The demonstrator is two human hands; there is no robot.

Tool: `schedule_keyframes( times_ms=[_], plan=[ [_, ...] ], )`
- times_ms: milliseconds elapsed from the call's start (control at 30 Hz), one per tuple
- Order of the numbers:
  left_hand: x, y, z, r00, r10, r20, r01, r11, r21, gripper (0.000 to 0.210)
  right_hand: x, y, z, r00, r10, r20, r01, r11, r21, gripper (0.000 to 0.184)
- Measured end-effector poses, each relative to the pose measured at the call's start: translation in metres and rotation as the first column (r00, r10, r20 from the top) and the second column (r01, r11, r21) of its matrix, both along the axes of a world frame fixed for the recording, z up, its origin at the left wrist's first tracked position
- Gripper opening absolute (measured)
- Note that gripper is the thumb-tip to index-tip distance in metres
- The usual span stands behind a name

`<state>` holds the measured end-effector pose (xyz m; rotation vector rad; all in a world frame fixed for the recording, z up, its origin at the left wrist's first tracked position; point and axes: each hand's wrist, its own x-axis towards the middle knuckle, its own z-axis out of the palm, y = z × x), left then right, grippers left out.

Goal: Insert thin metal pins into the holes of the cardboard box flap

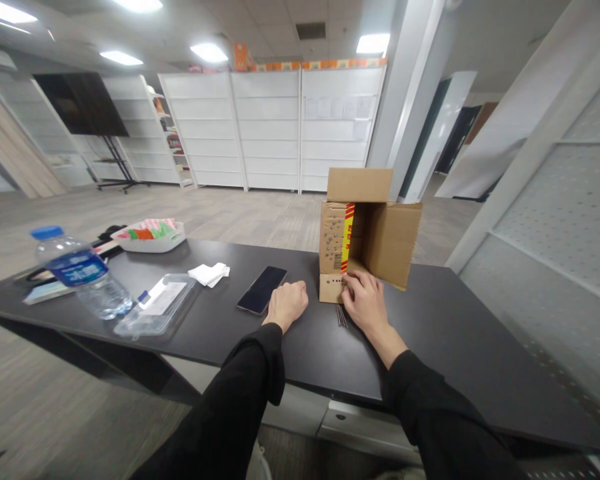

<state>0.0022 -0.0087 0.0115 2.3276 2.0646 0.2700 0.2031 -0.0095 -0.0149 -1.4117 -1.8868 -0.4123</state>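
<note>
Dark tabletop, cardboard box, lower flap apparently touching the right fingers

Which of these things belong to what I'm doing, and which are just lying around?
Seemingly in use:
Cardboard box, right hand at its front flap
Thin metal rods by the flap

Apparently just lying about:
Phone
White tissue
Clear plastic case
Water bottle
White basket

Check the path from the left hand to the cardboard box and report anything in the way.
Nothing visible stands between the left hand and the cardboard box; only tabletop shows there. The phone lies on the hand's other side, and thin sticks lie in front of the box, near the right hand.
</note>
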Motion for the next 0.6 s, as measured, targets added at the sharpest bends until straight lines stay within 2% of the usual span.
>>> schedule_keyframes(
  times_ms=[600],
  plan=[
    [0.0002, -0.0012, 0.0014, 1.000, -0.002, 0.010, 0.002, 1.000, -0.006, 0.037, -0.0007, -0.0003, 0.0019, 1.000, 0.004, -0.012, -0.004, 1.000, -0.010, 0.023]
  ],
)
